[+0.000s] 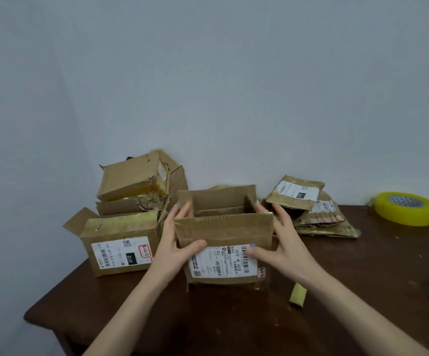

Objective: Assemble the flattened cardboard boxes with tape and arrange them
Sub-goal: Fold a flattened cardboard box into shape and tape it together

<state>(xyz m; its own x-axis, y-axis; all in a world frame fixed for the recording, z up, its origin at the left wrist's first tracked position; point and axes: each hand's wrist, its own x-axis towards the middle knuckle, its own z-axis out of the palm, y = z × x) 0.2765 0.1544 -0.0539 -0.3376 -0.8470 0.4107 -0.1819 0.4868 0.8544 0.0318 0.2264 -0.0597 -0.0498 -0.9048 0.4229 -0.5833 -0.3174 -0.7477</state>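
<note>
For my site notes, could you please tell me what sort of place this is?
Likely a plain room used for packing: a dark wooden table against a bare wall, used cardboard boxes with shipping labels, and a yellow tape roll.

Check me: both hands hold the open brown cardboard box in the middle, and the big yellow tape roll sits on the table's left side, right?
Not quite. The head view shows the big yellow tape roll at the far right of the dark wooden table, not the left. The left hand and right hand do hold the open brown cardboard box in the middle.
</note>
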